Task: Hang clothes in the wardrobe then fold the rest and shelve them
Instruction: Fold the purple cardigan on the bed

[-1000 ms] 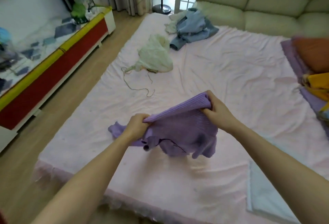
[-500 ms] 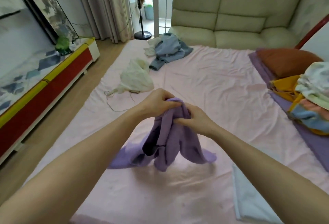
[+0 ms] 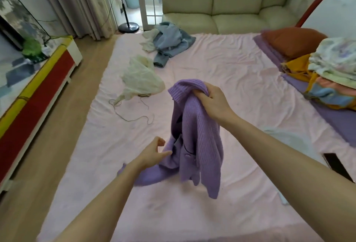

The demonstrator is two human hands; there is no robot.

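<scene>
A purple knit cardigan hangs over the pink bed sheet, its lower end trailing on the sheet. My right hand grips its bunched upper edge and holds it up. My left hand is lower and to the left, right beside the cardigan's trailing part, its fingers loosely curled and its thumb stretched toward the fabric with nothing held in it. A cream garment with a loose cord, a blue garment and a white piece lie crumpled at the far side of the bed.
A pile of mixed clothes and a rust pillow sit on a purple strip at the right. A black phone and a pale cloth lie by my right arm. A red-and-yellow cabinet lines the left; a sofa stands behind.
My left hand has let go of the cardigan's top and dropped down to its lower part. My right hand now holds the top alone, lifted higher, so the cardigan hangs down long.
</scene>
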